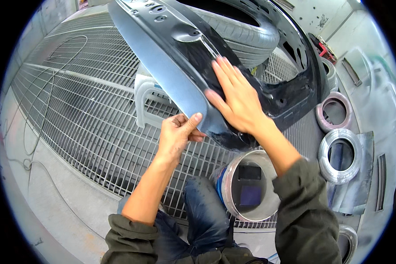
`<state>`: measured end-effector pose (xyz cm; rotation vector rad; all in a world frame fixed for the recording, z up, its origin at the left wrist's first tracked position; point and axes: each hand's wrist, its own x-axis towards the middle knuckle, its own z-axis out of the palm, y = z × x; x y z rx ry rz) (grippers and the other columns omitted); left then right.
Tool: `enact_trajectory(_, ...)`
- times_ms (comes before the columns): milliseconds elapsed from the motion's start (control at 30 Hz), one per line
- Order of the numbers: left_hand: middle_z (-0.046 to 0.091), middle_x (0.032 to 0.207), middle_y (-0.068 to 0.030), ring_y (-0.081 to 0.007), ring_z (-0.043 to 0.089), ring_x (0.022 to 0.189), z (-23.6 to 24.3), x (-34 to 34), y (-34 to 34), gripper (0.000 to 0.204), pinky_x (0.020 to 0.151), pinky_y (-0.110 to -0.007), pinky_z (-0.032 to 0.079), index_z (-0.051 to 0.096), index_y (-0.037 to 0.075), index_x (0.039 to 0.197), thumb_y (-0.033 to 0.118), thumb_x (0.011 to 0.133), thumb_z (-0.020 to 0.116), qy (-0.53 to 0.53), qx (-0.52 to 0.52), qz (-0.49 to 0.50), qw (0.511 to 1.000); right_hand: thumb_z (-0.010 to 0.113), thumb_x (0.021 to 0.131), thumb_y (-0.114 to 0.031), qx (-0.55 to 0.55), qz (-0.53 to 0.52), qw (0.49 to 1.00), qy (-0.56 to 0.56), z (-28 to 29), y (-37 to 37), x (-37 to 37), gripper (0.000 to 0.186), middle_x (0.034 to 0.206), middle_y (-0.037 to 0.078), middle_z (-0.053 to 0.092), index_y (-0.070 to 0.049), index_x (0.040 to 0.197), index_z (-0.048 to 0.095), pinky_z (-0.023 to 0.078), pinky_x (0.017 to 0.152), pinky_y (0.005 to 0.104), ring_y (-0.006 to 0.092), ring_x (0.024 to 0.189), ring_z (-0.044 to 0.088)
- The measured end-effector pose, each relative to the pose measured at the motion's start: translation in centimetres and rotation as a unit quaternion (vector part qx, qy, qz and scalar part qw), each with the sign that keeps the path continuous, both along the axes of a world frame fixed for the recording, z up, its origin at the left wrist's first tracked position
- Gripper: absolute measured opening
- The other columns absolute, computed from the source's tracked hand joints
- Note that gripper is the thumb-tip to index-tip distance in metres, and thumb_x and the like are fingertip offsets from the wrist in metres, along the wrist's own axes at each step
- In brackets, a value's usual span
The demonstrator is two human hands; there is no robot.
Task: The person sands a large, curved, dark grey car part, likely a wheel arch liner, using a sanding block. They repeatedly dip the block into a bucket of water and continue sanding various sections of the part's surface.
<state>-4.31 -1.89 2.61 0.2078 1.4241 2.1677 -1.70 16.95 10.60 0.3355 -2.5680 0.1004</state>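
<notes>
Slanting lengthwise down rightward, dark panel [196,61]; left grip [176,134] pinching its edge, right grip [240,101] spread flat.

Has the car panel [189,61] across the middle above the floor grating [83,110], with a stool [141,99] beneath its left edge and a tire [251,43] behind its opening. Has a bucket [226,191], two pads [251,196] in it, before the panel's near end, a cable [27,165] at left, other tires [324,156] in a row at right.
</notes>
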Motion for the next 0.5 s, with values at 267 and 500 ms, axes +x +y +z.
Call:
enact_trajectory(267,0.068,0.075,-0.0072,-0.0155,0.069,0.063,-0.3,-0.4,-1.0,0.037,0.058,-0.024,0.055,0.067,-0.002,0.095,0.034,0.093,0.078,-0.006,-0.035,0.007,0.999,0.074,0.089,-0.024,0.013,0.014,1.000,-0.007,-2.3,-0.7,7.8,0.065,0.153,0.019,0.050,0.000,0.145,0.052,0.038,0.117,0.0456,0.0340,0.144,0.046)
enact_trajectory(500,0.069,0.078,-0.0065,-0.0138,0.069,0.065,-0.8,0.1,0.1,0.038,0.059,-0.024,0.054,0.068,-0.001,0.098,0.035,0.094,0.077,-0.001,-0.012,0.014,1.000,0.073,0.088,-0.028,0.057,-0.035,0.994,-0.087,-3.6,1.6,14.3,0.077,0.159,0.025,0.040,0.006,0.150,0.043,0.032,0.121,0.0491,0.0383,0.150,0.037)
